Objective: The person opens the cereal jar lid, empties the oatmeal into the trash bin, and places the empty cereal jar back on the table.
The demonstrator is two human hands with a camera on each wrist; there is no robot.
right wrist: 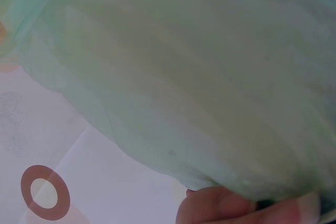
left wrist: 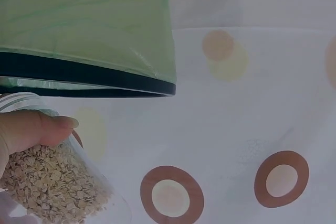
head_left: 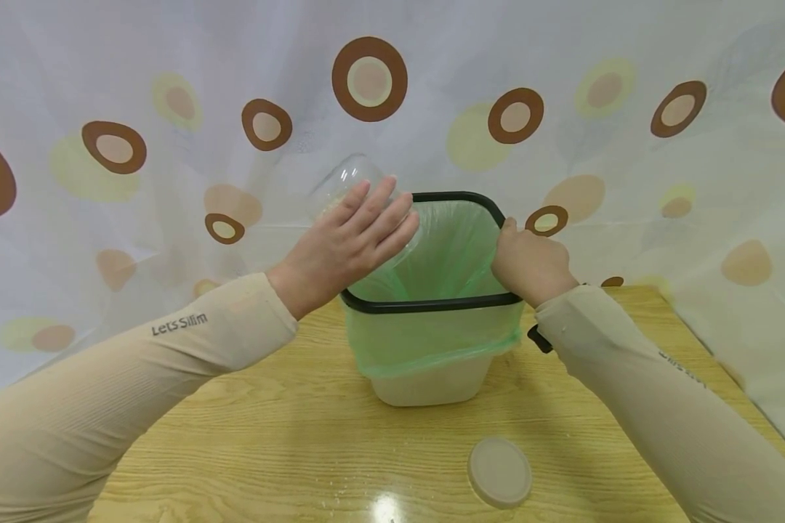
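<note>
A clear jar (head_left: 345, 178) of oat flakes (left wrist: 55, 184) is tilted at the left side of a bin, its mouth toward the opening. My left hand (head_left: 349, 247) holds it, the thumb (left wrist: 39, 128) pressed along the wall near the neck; in the head view the back of this hand hides much of the jar. At the bin's right side, my right hand (head_left: 531, 260) grips the black rim (head_left: 435, 306). The white bin (head_left: 432, 388) is lined with a green bag (head_left: 432, 338) folded over its outside, and bag plastic fills most of the right wrist view.
A round beige lid (head_left: 499, 472) lies on the wooden table (head_left: 255, 428) in front of the bin. Small pale crumbs (head_left: 340, 495) are scattered to the lid's left. Behind the bin hangs a white sheet (head_left: 425, 87) with brown and yellow circles.
</note>
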